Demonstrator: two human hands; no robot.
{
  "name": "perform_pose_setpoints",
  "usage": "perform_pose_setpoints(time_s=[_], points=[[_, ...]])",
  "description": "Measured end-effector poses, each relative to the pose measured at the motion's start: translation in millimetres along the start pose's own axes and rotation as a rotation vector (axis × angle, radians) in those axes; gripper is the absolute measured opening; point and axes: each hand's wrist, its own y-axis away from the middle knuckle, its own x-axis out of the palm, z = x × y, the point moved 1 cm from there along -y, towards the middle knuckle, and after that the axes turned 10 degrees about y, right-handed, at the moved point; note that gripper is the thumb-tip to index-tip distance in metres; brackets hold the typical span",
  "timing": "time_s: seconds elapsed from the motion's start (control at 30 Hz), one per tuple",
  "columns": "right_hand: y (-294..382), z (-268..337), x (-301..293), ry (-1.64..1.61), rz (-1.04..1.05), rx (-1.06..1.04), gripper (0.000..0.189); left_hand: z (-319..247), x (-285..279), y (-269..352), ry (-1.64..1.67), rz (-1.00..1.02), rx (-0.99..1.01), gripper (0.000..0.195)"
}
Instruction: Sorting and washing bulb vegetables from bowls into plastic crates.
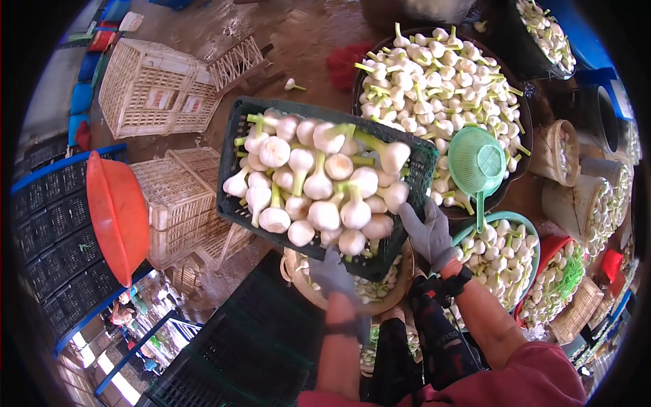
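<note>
Both my hands, in grey gloves, hold a dark green plastic crate full of white garlic bulbs with cut green stems. My left hand grips its near side at the bottom edge. On the crate's right end my right hand is closed around the rim by the corner. Partly hidden below the crate is a round tan tub with more garlic in it. Beyond the crate, to the right, stands a wide dark basin heaped with garlic, and a green plastic strainer rests on that heap.
Dark stacked crates stand at my lower left. Farther left are cream plastic baskets and an orange basin. A teal basin of garlic and several buckets line the right. A loose bulb lies on the wet floor.
</note>
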Motion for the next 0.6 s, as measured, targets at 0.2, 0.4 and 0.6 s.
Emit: perform_pose_setpoints(time_s=[0.2, 0.4, 0.6], points=[[-17.2, 61.2, -23.6, 1.022, 0.041, -0.182, 0.038, 23.7, -4.6, -21.8, -0.119, -0.057, 0.06, 0.047], [-41.5, 161.8, 44.6, 0.609, 0.26, -0.599, 0.028, 36.4, -38.6, -44.8, -0.309, -0.045, 0.055, 0.049], [-153.2, 178.5, 180.1, 0.548, 0.11, -0.866, 0.03, 35.1, -25.2, -33.6, -0.58, -0.066, 0.074, 0.056]])
